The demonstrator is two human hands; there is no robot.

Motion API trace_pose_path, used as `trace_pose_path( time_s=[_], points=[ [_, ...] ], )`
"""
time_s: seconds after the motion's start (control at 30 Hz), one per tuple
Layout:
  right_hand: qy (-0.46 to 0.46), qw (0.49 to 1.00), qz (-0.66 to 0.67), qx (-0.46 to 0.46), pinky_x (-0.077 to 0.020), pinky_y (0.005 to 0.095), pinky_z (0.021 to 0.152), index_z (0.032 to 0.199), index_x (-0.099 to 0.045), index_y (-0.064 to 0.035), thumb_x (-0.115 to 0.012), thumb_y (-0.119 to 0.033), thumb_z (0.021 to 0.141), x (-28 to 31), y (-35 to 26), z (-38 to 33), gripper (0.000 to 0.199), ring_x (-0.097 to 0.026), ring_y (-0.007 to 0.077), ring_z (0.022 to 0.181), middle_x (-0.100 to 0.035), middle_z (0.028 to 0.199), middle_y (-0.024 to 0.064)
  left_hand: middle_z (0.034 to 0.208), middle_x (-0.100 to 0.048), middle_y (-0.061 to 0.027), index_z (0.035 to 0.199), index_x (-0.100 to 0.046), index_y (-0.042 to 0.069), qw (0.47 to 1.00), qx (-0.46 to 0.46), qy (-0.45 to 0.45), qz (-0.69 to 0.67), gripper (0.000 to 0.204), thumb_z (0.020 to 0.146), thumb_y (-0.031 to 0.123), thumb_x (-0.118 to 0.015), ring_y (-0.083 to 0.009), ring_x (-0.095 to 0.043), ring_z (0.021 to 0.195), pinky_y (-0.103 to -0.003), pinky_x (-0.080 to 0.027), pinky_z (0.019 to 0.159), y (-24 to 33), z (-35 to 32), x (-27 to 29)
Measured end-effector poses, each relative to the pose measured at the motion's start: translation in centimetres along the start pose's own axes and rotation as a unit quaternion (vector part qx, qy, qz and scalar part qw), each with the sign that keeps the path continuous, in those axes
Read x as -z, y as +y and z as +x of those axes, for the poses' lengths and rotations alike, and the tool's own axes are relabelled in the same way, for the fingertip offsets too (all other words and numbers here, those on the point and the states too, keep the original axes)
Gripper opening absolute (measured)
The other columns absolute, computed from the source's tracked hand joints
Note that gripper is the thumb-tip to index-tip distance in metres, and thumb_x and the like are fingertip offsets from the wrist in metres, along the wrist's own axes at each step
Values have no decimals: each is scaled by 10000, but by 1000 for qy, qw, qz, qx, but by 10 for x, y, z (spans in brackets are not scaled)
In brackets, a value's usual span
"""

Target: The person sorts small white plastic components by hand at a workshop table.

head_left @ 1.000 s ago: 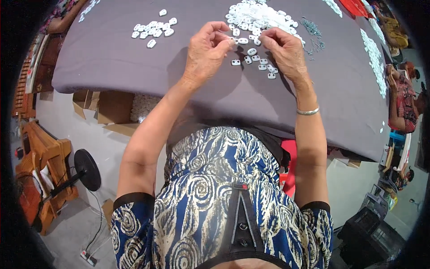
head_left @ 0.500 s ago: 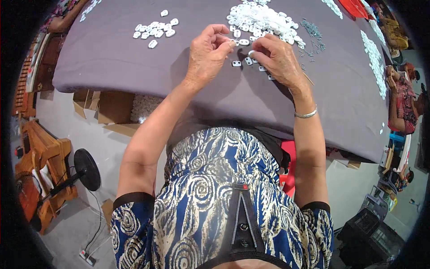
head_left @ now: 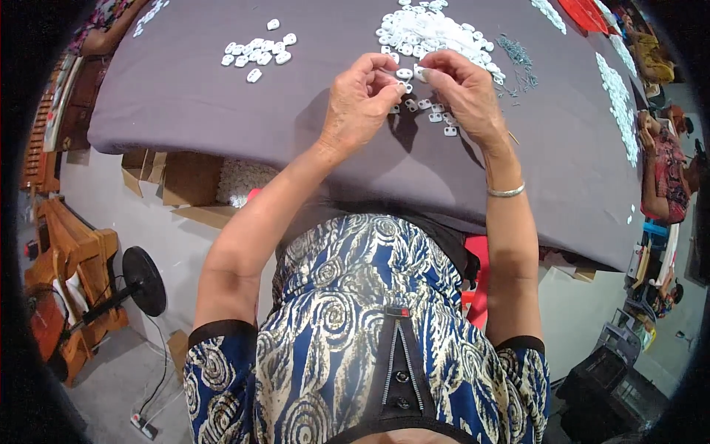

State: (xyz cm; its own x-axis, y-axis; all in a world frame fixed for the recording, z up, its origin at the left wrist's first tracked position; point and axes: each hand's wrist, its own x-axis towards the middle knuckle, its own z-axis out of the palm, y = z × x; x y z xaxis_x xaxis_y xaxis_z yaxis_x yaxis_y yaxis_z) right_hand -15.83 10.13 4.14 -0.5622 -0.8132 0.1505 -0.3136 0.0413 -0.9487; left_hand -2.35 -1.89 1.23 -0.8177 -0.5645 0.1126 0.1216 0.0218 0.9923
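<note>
My left hand (head_left: 361, 107) is closed, pinching a small white plastic piece with two holes (head_left: 407, 88) between thumb and fingertips. Facing it, my right hand (head_left: 466, 90) is closed on another small white piece (head_left: 420, 73) at its fingertips. Between the hands, a white oval two-holed piece (head_left: 404, 73) shows just beyond the left fingertips. Several loose white two-holed pieces (head_left: 435, 118) lie on the cloth just below my hands. A heap of white pieces (head_left: 433, 33) rises beyond them, and its near edge is partly hidden by my fingers.
A grey cloth (head_left: 200, 103) covers the table. White pieces form a small cluster (head_left: 259, 52) at the left. Small grey metal parts (head_left: 515, 50) lie right of the heap, and a long row of white pieces (head_left: 617, 103) runs along the right edge. Other people sit around the table.
My left hand has shifted right and nearer to me, keeping its white piece pinched. The right hand has moved slightly and still holds its piece close to the left fingertips.
</note>
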Motion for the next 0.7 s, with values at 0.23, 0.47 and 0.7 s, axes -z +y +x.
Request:
trace_pose_path(
  time_s=[0.23, 0.47, 0.7],
  points=[
    [4, 1000, 17, -8, -420, 189, 604, 958, -660, -3, -626, -101, 868, -5, -4, -1, 137, -509, 30, 716, -612, 792, -31, 833, -591, -12, 1120, -542, 16, 1000, 0, -13, -11, 281, 854, 4, -633, -62, -563, 739, -199, -479, 667, -2, -1, -1],
    [5, 1000, 13, -9, -433, 190, 622, 949, -665, -5, -615, -93, 867, -6, -6, -2, 131, -524, 36, 724, -619, 790, -25, 826, -587, -5, 1119, -541, 15, 1000, 5, -15, -5, 283, 851, 3, -633, -59, -562, 750, -198, -481, 687, 1, -2, -1],
    [-6, 1000, 15, -24, -441, 188, 637, 949, -664, -3, -618, -92, 868, -6, -6, -2, 129, -536, 38, 737, -624, 796, -23, 837, -597, -10, 1123, -546, 15, 1000, 9, -12, -3, 290, 849, 10, -640, -62, -565, 755, -199, -484, 693, 2, -2, -2]
  ],
)
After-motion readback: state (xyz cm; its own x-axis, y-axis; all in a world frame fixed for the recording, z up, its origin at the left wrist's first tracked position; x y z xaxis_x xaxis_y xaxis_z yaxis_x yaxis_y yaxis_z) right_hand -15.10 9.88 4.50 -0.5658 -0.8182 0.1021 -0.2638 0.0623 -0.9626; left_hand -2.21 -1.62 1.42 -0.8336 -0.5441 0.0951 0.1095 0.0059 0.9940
